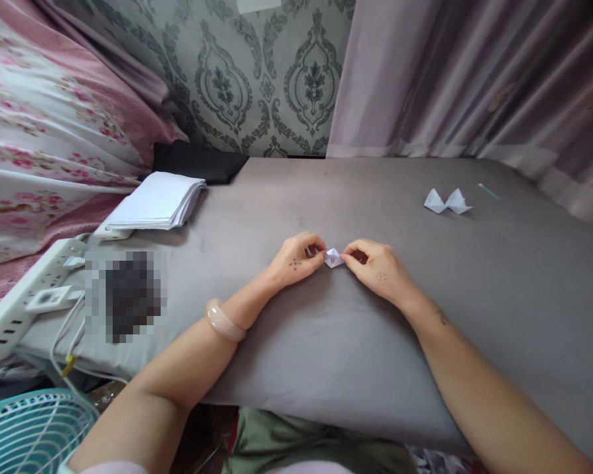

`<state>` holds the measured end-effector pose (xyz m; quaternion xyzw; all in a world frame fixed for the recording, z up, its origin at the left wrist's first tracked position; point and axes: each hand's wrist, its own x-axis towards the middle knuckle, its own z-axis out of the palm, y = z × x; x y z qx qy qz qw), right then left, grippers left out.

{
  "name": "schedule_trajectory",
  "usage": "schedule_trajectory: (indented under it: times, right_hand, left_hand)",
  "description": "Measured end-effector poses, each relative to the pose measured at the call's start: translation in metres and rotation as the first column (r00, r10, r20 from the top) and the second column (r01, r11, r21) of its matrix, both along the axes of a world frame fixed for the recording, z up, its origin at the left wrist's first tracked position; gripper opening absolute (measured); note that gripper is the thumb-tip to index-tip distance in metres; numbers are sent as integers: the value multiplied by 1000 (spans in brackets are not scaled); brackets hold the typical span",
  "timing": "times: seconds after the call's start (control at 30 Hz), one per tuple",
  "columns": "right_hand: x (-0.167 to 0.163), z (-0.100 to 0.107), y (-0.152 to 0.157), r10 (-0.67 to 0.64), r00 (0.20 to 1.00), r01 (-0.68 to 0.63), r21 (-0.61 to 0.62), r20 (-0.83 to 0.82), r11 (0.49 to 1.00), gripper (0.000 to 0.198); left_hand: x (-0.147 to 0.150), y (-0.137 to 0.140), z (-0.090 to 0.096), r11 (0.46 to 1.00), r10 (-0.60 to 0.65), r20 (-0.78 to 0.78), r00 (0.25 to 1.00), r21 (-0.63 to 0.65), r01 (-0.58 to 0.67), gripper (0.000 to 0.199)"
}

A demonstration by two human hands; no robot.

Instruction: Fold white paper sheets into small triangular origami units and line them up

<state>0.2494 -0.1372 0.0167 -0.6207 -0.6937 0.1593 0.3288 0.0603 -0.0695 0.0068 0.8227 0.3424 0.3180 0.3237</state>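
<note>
Between my two hands, a small white folded paper piece (pixel 333 258) is held just above the grey cloth of the table. My left hand (pixel 300 258) pinches its left corner between thumb and fingers, and a pale bangle (pixel 224 321) circles that wrist. My right hand (pixel 373 263) pinches the right corner the same way. A pointed peak rises at the middle of the piece, with folded faces below it. Farther back on the right stand two similar folded paper pieces (pixel 446 201), side by side and touching or nearly so.
A stack of white paper (pixel 157 201) lies at the left, before a black folded item (pixel 197 161). Power strips (pixel 32 296) with plugs and cables run along the left edge. A blurred dark object (pixel 133 296) is beside them. A teal fan (pixel 34 428) stands lower left. A thin pale stick (pixel 488 191) lies far right.
</note>
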Motion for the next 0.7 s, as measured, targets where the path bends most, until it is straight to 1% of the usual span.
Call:
schedule_trajectory:
  times: [0.2,0.37,0.47,0.53,0.6,0.7]
  right_hand:
    - [6,1,0,-33,999,32,-79,-17,996,6]
    - [11,-1,3,-78,988,53,-180,-136,982,9]
    - [11,1,3,-97,982,61,-220,-159,974,10]
    - [10,1,3,-70,984,33,-220,-162,975,13]
    - [9,0,3,-26,987,-5,-193,-159,981,20]
    - [7,-3,2,2,995,-17,-151,-101,988,29]
  left_hand:
    - [-4,2,1,999,-13,3,1000,-49,13,26]
    - [-8,5,1,995,-7,-45,999,-95,3,25]
    - [-8,5,2,995,29,-63,998,-98,-35,25]
    - [-7,4,5,994,63,-88,994,-89,-71,24]
    - [-5,1,7,992,91,-115,989,-77,-101,22]
    - [-1,-3,10,986,148,-143,979,-54,-157,18]
